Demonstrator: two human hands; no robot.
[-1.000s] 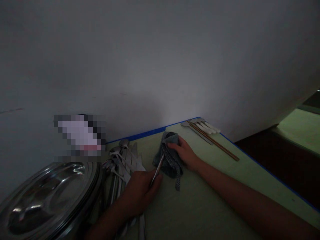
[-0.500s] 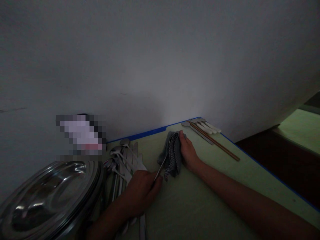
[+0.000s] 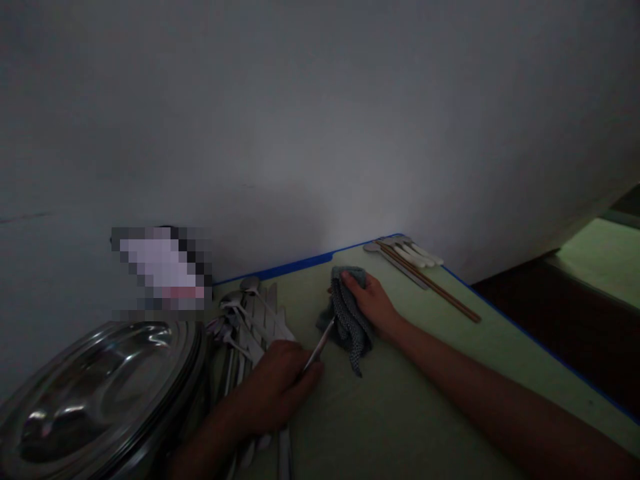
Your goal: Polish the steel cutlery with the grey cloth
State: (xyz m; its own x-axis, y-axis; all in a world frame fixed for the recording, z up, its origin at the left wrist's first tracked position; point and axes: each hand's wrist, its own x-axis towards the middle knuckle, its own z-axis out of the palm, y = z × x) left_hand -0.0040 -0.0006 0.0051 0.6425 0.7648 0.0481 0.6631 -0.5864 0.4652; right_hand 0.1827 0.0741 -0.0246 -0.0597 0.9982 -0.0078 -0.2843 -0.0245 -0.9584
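Observation:
My left hand (image 3: 280, 383) is closed around the end of a thin metal utensil (image 3: 320, 345). The utensil's far end disappears into a grey checked cloth (image 3: 351, 319), so its kind is hidden. Folded in my right hand (image 3: 375, 303), the cloth wraps the utensil, thumb on top, and one corner hangs down. Beneath and left of my left hand lies a loose pile of metal spoons (image 3: 235, 303) and other flat-handled cutlery (image 3: 270, 310).
A stack of shiny metal divided plates (image 3: 120, 393) stands at left. Several white-handled utensils (image 3: 417, 257), brown chopsticks (image 3: 440, 290) and a spoon (image 3: 373, 248) lie at the far right of the pale green table (image 3: 450, 387). A pixelated object (image 3: 160, 267) leans near the wall (image 3: 300, 133).
The cloth and my right hand have shifted slightly along the utensil, with the thumb now over the cloth's top. More of the utensil shows between my hands. My left hand stays nearly still.

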